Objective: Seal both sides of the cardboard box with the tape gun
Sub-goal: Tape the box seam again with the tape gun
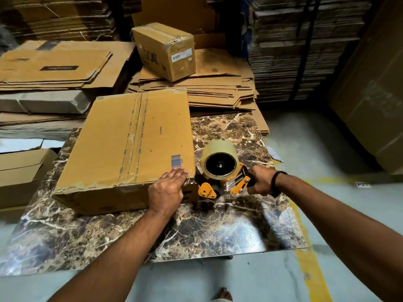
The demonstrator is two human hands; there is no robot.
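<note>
A flat brown cardboard box (122, 144) lies on a marble-patterned table (196, 232), with clear tape running along its top centre seam. My left hand (168, 190) presses flat on the box's near right corner, fingers together over the top edge. My right hand (260, 182) grips the handle of an orange tape gun (220, 173) carrying a roll of clear tape. The gun's front end sits against the box's near right side, low by the table, where shiny tape shows beside my left hand.
A smaller sealed box (165, 49) stands on piles of flattened cartons (209, 83) behind the table. More flat cardboard (54, 66) lies at the left and tall stacks (294, 51) at the right. A yellow floor line (309, 269) runs along the right of the table.
</note>
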